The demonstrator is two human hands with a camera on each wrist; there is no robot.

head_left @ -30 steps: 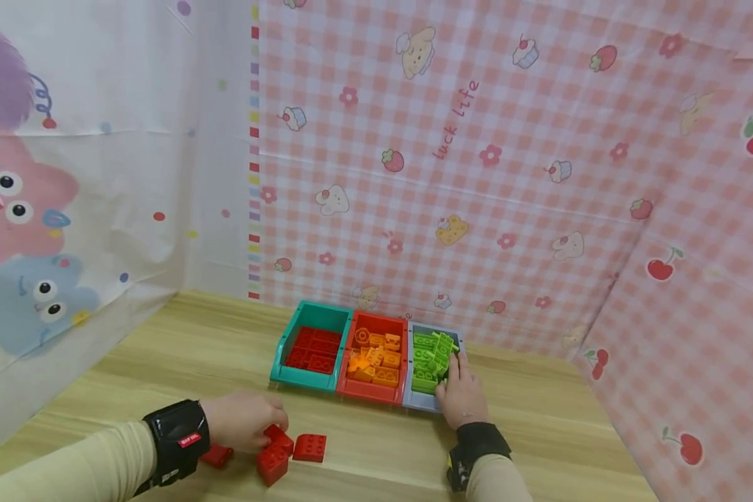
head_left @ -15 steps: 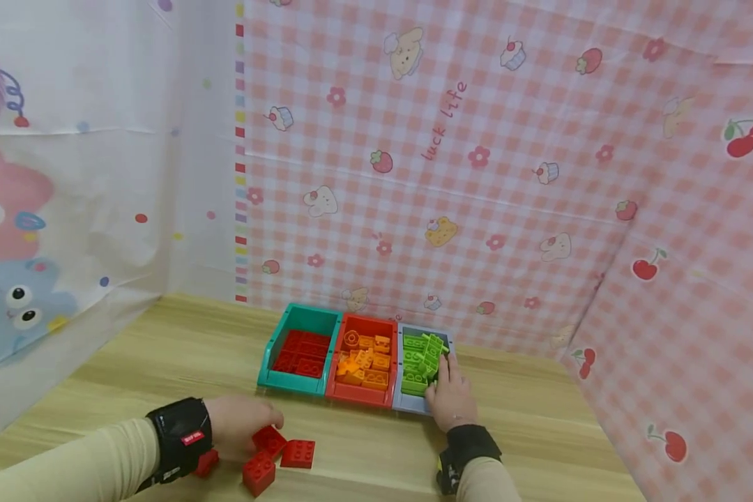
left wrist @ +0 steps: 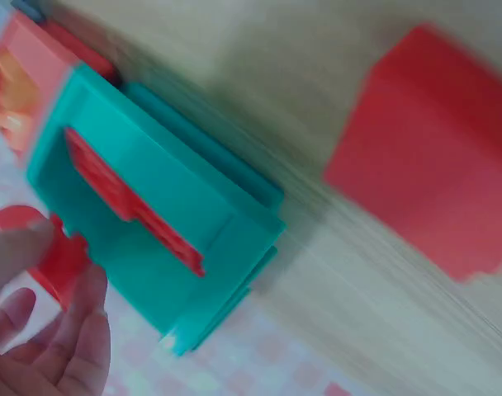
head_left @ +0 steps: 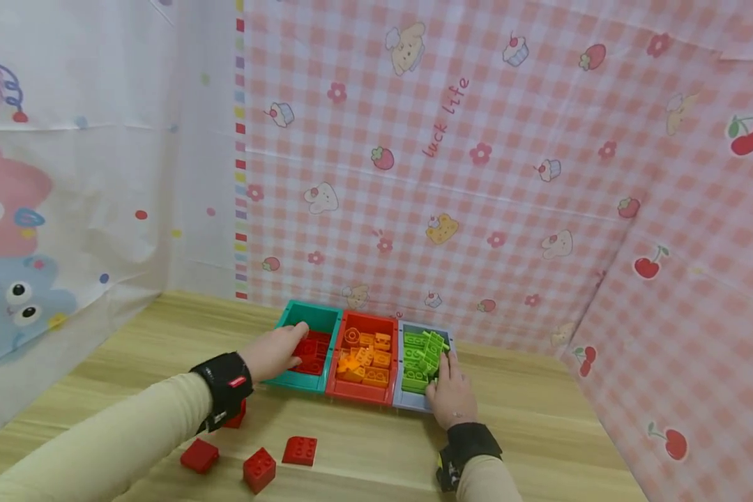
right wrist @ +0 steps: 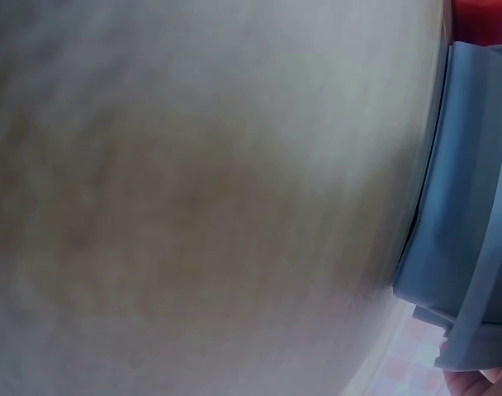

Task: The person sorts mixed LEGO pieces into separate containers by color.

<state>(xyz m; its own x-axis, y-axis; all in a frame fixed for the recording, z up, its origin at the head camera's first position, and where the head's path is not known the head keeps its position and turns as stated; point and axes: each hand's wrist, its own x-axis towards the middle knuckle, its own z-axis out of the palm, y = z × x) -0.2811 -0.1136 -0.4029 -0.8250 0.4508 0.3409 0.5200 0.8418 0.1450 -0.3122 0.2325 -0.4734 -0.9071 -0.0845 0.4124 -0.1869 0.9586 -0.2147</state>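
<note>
Over the teal bin point(head_left: 304, 381), my left hand point(head_left: 275, 354) pinches a red toy brick point(left wrist: 63, 268) between thumb and fingers, best seen in the left wrist view. Red bricks lie inside that bin, partly hidden by the hand. My right hand point(head_left: 453, 399) rests at the right wall of the grey-blue bin point(head_left: 412, 401), fingers extended beside green bricks point(head_left: 416, 380). The right wrist view shows mostly a blurred near surface, with the grey-blue bin's side and fingertips at the right edge.
A red bin point(head_left: 359, 392) with orange bricks point(head_left: 375, 376) stands between the other two bins. Loose on the wooden table point(head_left: 539, 446) are a red block point(head_left: 259, 470), a flat red brick point(head_left: 300, 451) and another red brick point(head_left: 199, 455). One more point(head_left: 238, 416) is half hidden by the left wrist.
My left hand has picked up a red brick from the group on the table and carried it up and right to the teal bin. The right hand stays at the grey-blue bin.
</note>
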